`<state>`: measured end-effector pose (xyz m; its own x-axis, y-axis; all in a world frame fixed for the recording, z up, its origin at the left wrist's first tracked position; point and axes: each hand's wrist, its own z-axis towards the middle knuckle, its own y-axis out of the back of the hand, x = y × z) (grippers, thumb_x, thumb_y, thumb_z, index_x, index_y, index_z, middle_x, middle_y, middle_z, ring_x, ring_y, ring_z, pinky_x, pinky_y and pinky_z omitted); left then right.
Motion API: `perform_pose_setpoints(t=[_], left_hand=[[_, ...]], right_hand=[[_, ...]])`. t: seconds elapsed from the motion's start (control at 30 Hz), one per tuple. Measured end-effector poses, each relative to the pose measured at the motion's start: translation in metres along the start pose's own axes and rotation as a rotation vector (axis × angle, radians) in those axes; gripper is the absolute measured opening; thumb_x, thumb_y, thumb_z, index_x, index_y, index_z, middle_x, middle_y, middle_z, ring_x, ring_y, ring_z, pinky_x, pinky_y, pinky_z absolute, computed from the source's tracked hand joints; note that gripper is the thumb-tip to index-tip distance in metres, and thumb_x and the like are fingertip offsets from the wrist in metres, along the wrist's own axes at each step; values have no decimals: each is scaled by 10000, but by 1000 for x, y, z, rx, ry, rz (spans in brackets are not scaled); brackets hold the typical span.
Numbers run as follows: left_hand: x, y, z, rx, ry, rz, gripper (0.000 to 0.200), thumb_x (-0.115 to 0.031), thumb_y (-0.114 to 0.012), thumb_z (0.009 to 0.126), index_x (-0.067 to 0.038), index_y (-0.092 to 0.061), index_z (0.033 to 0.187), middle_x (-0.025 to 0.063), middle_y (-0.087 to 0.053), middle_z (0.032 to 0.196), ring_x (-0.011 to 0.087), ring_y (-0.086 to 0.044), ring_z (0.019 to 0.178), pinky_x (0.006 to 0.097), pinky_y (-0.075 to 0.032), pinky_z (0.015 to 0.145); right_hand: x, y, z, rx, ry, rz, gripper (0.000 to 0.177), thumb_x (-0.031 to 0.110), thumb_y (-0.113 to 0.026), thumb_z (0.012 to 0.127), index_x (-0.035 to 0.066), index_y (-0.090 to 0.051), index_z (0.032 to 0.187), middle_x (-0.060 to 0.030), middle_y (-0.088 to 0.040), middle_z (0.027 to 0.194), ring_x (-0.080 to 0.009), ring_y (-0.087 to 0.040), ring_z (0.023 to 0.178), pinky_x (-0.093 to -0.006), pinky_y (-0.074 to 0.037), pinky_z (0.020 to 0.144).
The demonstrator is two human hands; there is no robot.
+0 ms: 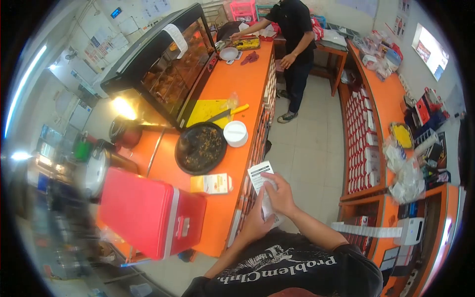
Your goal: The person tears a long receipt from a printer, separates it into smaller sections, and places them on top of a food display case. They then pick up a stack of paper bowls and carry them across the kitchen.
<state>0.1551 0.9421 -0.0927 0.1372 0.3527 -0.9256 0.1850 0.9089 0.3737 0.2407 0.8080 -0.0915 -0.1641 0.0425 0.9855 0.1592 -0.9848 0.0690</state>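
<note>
Both of my hands are close together in front of my chest, beside the orange counter (241, 172). Between them is a white printed paper (259, 173) with dark lines of text on its upper part. My right hand (280, 196) is closed over its right side. My left hand (255, 223) is closed on its lower left side, and the fingers hide much of the lower paper. Nearest on the counter stands a yellow and white carton (211, 183). Past it are a round dark tray (200, 148) with crumbs and a white lidded tub (235, 133).
A red cooler box (148, 213) stands at the counter's near end. A glass food warmer (168, 69) is farther back, with a knife (228, 113) on a yellow board (200, 112). A person in black (296, 44) works at the far end. Shelves (362, 141) line the right.
</note>
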Motion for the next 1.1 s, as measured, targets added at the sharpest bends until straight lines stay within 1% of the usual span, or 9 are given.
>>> perform_pose_setpoints(t=[0.07,0.2,0.37,0.5,0.57,0.7,0.8,0.9,1.1], left_hand=[[6,5,39,-55,-1,-137,1047,55,-698,896,48,0,1677,279,-128,1718,360,-341,1550,379,-513,1094],[16,30,122,-89,120,-312,1097,-55,-732,913,73,60,1662,318,-171,1709,396,-284,1574,429,-335,1235],[52,57,214,-134,-36,-267,1169,102,-671,911,-69,204,1667,205,-138,1715,316,-320,1563,337,-589,1009],[62,89,263,-228,-87,-304,1210,115,-667,915,-94,275,1645,206,-80,1737,312,-391,1532,362,-573,1040],[48,111,272,-219,35,-408,1139,1,-723,938,22,163,1653,284,-62,1733,374,-517,1439,434,-529,1114],[45,135,279,-470,44,-249,1186,4,-714,949,-44,246,1643,326,-99,1722,362,-600,1365,431,-568,1054],[11,162,288,-672,92,-417,1208,31,-685,962,-127,307,1633,369,-254,1669,338,-705,1220,397,-604,970],[3,179,307,-865,51,-347,1105,124,-531,1013,-221,316,1634,312,-621,1400,304,-773,994,393,-622,865],[-2,198,356,-1179,20,-302,985,74,-531,1052,-134,203,1675,258,-727,1212,251,-770,936,333,-595,846]], right_hand=[[-8,6,42,14,17,-37,273,41,-630,1017,3,-706,1276,-138,-683,1120,-230,-667,1075,-328,-507,977],[-27,13,139,30,51,-47,279,43,-631,1020,4,-711,1284,-125,-684,1118,-216,-668,1059,-328,-517,954],[-15,8,256,110,37,-30,297,35,-641,1015,3,-705,1303,-125,-687,1160,-207,-670,1093,-315,-524,958],[1,-15,336,237,144,4,358,12,-631,1016,0,-661,1372,-105,-663,1269,-183,-646,1178,-305,-508,1012],[8,-35,367,288,128,75,374,11,-638,1012,2,-655,1386,-103,-660,1289,-180,-638,1196,-305,-504,1022],[30,-86,434,435,252,162,386,29,-658,1004,0,-648,1389,-120,-674,1253,-197,-650,1162,-315,-497,1021],[49,-133,473,605,333,282,407,26,-651,1013,4,-628,1419,-102,-661,1275,-170,-634,1177,-302,-487,1031],[70,-173,499,749,441,408,419,9,-643,1019,1,-611,1438,-95,-646,1300,-153,-625,1185,-291,-485,1035],[89,-204,543,895,524,505,416,-2,-641,1016,6,-614,1431,-102,-640,1307,-153,-627,1187,-287,-507,1004]])
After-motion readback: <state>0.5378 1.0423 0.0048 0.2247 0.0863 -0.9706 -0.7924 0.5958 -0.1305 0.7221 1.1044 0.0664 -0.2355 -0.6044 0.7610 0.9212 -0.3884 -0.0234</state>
